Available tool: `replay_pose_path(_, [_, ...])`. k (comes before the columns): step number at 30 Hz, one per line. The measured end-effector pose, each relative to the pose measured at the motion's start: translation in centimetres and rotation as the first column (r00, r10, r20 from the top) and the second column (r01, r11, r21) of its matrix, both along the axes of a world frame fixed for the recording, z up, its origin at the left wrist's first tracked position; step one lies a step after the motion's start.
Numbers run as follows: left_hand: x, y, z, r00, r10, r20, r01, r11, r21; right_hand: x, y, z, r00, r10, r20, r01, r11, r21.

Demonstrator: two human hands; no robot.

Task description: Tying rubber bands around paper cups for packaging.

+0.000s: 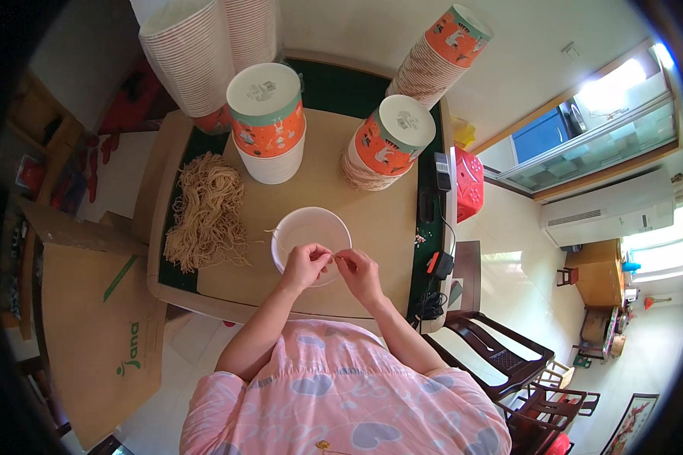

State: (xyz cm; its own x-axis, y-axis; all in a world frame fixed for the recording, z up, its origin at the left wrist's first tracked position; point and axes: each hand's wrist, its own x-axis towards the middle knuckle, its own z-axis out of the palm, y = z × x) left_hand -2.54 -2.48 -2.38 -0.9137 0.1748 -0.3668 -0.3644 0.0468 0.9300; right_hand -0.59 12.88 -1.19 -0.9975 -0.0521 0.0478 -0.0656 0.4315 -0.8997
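Over the near rim of a white paper bucket [308, 224] standing open end up, my two hands meet with fingertips almost touching. My left hand [305, 265] is pinched closed at the near rim. Beside it my right hand [359, 274] is pinched too. A thin strand of beige cord seems to run between the fingertips, though the fingers mostly cover it. A short cord end [270, 230] sticks out at the bucket's left side. To the left lies a tangled heap of beige cords [205, 216].
Upside-down stacks of orange-and-green paper buckets [269, 133] [387, 148] stand behind, with another stack [440, 57] at the far right. Tall white stacks [186, 57] rise far left. A black adapter with cables [439, 264] lies along the right edge. A cardboard box [91, 318] stands left.
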Motion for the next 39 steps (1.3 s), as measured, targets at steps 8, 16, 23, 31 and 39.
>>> replay_pose_path(8, [0.0, 0.1, -0.2, 1.0, 0.009, 0.016, -0.009, 1.0, -0.001, 0.1, -0.1, -0.6, 0.997, -0.057, 0.055, 0.059, 0.998, -0.026])
replay_pose_path(16, [0.1, 0.0, -0.5, 1.0, 0.015, 0.019, -0.015, 1.0, 0.006, 0.1, 0.0, -0.5, 0.997, 0.029, -0.069, -0.024, 0.997, 0.073])
replay_pose_path(23, [0.1, 0.2, 0.0, 0.999, 0.021, 0.03, -0.021, 1.0, 0.0, 0.2, -0.1, -0.1, 0.997, 0.037, -0.065, -0.035, 0.998, 0.045])
replay_pose_path(31, [1.0, 1.7, -0.1, 0.84, -0.129, -0.528, -0.206, 0.823, -0.529, -0.1, 0.1, -0.9, 0.98, 0.085, -0.179, -0.059, 0.987, 0.147])
replay_pose_path(39, [1.2, 1.2, -0.2, 0.874, -0.053, -0.484, -0.176, 0.892, -0.415, 0.1, 0.0, 0.2, 0.998, 0.02, -0.051, -0.016, 0.997, 0.075])
